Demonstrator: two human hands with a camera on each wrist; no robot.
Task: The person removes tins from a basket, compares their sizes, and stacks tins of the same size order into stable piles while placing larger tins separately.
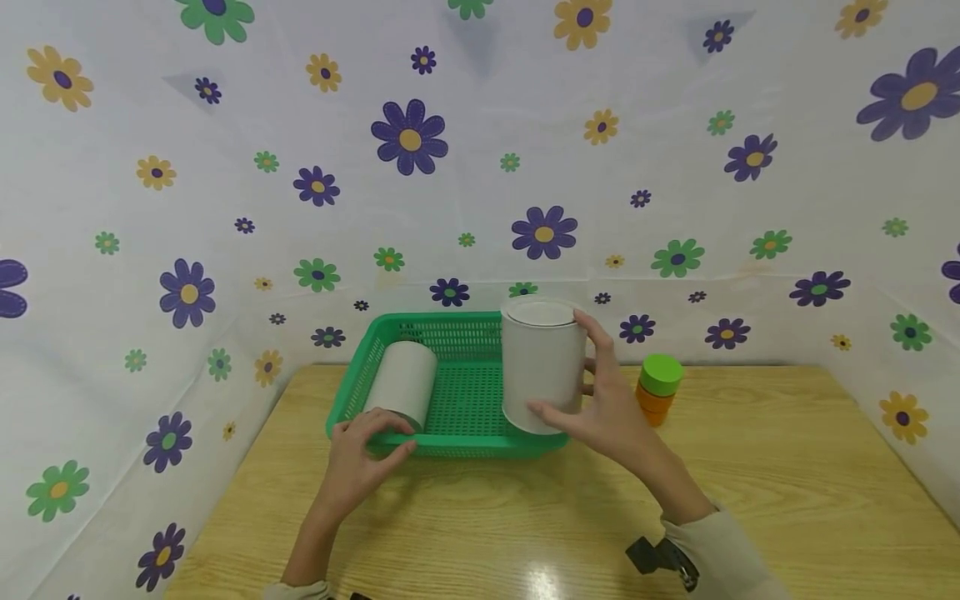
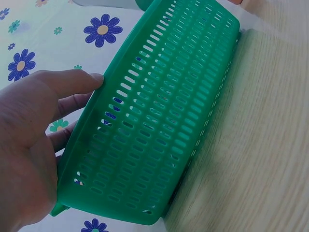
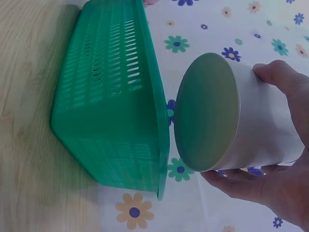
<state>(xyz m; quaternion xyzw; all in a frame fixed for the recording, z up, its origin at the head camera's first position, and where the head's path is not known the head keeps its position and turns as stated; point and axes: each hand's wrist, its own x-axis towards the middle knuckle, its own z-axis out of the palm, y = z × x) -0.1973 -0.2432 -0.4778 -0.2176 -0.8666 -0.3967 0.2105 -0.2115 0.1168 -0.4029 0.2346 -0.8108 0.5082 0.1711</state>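
Left hand: we are gripping the near rim of the green basket (image 1: 457, 392) with our left hand (image 1: 360, 458), fingers curled over its edge.
Right hand: our right hand (image 1: 607, 408) is holding the upright white canister (image 1: 542, 367) above the basket's right side.
Basket: a second white canister (image 1: 401, 385) is lying inside, at left.
Table: an orange jar with green lid (image 1: 658, 387) is standing nearby.

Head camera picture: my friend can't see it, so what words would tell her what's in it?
A person's right hand holds an upright white can over a green basket on a wooden table. The left hand grips the basket's near rim beside a second white can lying inside.
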